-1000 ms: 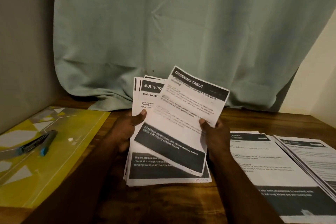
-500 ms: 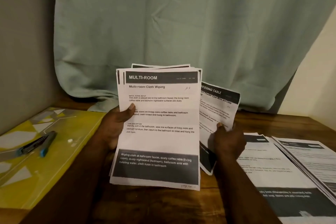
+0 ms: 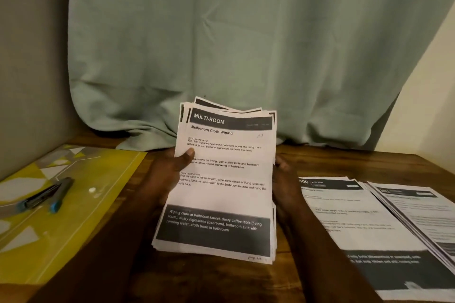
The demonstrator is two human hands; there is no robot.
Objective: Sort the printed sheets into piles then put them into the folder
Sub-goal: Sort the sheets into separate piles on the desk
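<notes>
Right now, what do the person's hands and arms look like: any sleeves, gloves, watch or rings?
The left forearm and right forearm are bare to the frame's lower edge; no sleeves show. The left hand and right hand are ungloved, with no watch, bracelet or ring in view. The right hand's fingers are mostly hidden, so a ring there cannot be excluded.

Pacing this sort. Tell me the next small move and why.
Probably the right hand should lift the top MULTI-ROOM sheet off the stack gripped by the left hand and lay it on bare table: the nearest pile is headed KITCHEN, the far pile's heading is unreadable.
</notes>
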